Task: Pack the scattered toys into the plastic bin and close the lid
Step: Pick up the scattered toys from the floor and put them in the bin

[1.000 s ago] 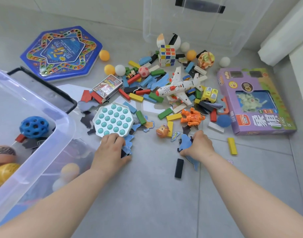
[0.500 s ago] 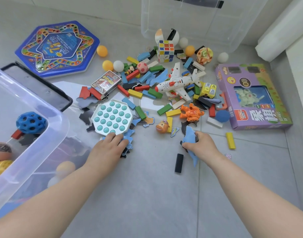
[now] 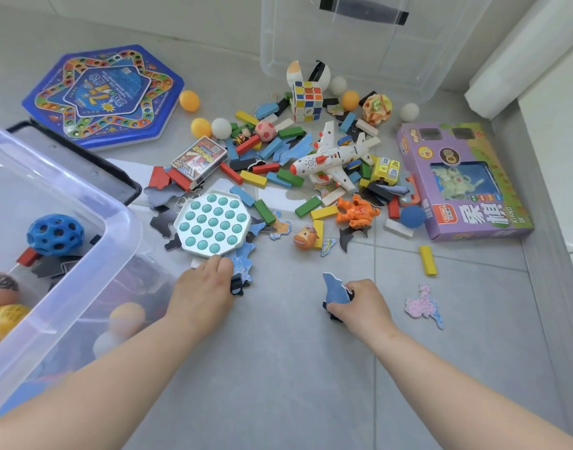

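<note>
The right hand (image 3: 360, 303) is closed around a few flat puzzle pieces (image 3: 335, 289), a blue one sticking up past the thumb, just above the grey tile floor (image 3: 278, 368). A pink puzzle piece (image 3: 423, 305) lies flat on the floor just to the right of that hand, apart from it. The left hand (image 3: 202, 287) rests palm down on a stack of blue puzzle pieces (image 3: 243, 264), fingers curled at the near edge of the white and teal pop toy (image 3: 212, 222); whether it actually grips anything cannot be told. The clear plastic bin (image 3: 67, 203) stands open just left of the left hand, with a blue holed ball (image 3: 54, 235) and other toys inside. The remaining toys lie scattered beyond both hands: a toy airplane (image 3: 330, 157), an orange figure (image 3: 356, 212), coloured wooden blocks (image 3: 252, 178) and a purple game box (image 3: 460, 180) to the right.
</note>
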Demonstrator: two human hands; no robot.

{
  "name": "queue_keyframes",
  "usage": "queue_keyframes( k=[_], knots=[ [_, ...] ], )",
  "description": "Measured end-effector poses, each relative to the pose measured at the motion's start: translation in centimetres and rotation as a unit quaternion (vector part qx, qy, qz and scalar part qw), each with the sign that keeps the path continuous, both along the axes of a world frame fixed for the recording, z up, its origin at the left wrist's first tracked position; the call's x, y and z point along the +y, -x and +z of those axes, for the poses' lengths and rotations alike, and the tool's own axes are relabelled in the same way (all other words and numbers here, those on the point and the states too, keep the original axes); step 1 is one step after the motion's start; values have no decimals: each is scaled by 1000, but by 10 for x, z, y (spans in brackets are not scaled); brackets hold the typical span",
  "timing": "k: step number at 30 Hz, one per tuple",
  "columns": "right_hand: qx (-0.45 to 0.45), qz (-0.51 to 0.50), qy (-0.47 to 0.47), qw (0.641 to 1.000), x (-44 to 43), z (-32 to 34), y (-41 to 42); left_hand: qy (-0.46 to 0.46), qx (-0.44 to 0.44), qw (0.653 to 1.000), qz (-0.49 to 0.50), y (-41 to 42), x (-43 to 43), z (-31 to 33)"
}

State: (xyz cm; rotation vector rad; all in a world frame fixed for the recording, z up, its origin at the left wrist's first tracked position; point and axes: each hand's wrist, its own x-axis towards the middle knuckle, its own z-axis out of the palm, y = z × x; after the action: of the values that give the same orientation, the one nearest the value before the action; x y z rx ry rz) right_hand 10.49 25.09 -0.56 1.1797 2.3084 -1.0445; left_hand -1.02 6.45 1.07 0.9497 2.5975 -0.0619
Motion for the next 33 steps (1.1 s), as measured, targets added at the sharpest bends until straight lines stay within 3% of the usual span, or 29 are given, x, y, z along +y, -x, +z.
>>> queue_keyframes(
  k=[3,11,15,18,22,26,29,31,33],
  knots=[
    [-24,20,-7,999,-7,-2,9,-51,-34,995,82,-12,13,4],
    [-71,59,-68,993,-12,-4,17,-232,-165,954,93,-27,24,107],
    [-32,35,-39,998,-16,-2,13,-314,-82,941,99,-10,-16,151],
    [-17,32,-28,999,-15,1,13,-342,0,926,159,7,-60,166],
    [-6,44,-14,999,-17,11,15,-274,61,923,263,25,-128,145],
    [96,13,31,995,-35,54,42,-172,76,923,337,32,-178,122],
    [202,33,56,977,-68,110,78,-148,54,915,372,30,-200,114],
    [302,75,90,946,-97,150,100,-134,35,913,383,32,-209,109],
    [408,113,163,891,-132,184,118,-124,14,917,380,33,-212,105]
  ],
)
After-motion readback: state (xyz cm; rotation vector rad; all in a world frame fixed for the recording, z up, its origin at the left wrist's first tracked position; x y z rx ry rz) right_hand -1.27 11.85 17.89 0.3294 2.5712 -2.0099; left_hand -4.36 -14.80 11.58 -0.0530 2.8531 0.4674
